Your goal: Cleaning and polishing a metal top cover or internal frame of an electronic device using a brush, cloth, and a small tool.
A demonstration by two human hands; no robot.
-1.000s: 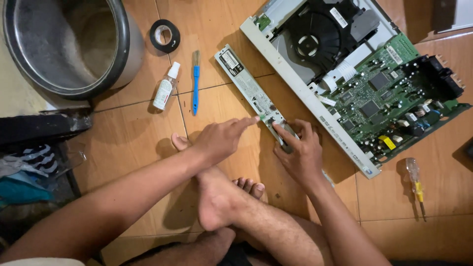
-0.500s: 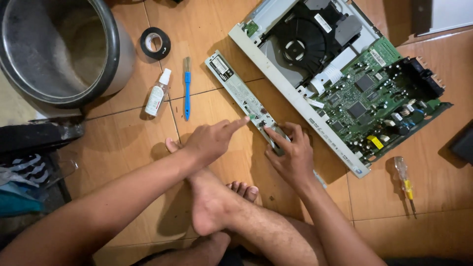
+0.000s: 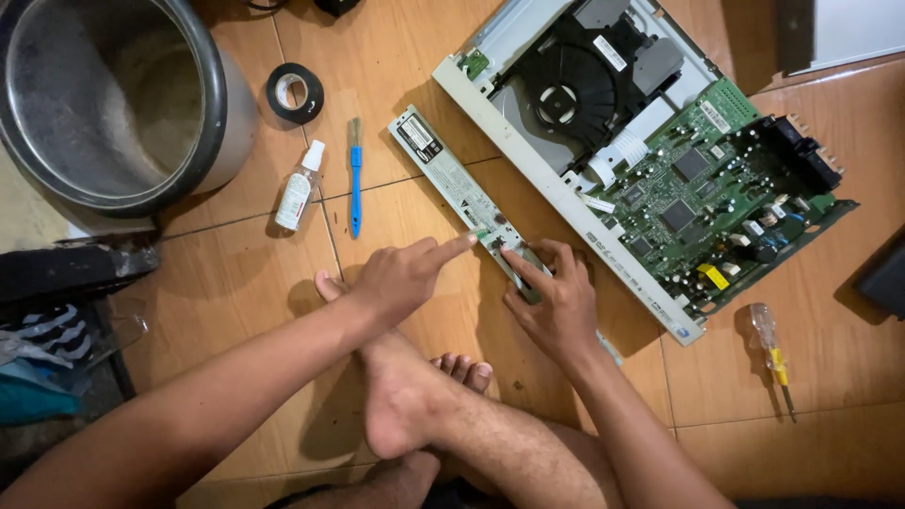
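Observation:
A long narrow grey front-panel strip (image 3: 443, 174) lies diagonally on the tiled floor beside an opened disc player chassis (image 3: 566, 203) with a black drive and a green circuit board (image 3: 702, 203). My left hand (image 3: 401, 278) points its index finger onto the strip's middle; the other fingers are curled. My right hand (image 3: 551, 302) presses down on the strip's lower end, fingers spread over it and hiding that part. My bare foot (image 3: 405, 405) rests just below both hands.
A large metal pot (image 3: 113, 99) stands at top left. A roll of black tape (image 3: 294, 92), a small white bottle (image 3: 300, 188) and a blue brush (image 3: 355, 179) lie left of the strip. A yellow-handled screwdriver (image 3: 771, 353) lies at right. Dark clutter sits at the left edge.
The view has shifted slightly. My left index finger has stretched further out along the strip; my right hand stays pressed on its lower end.

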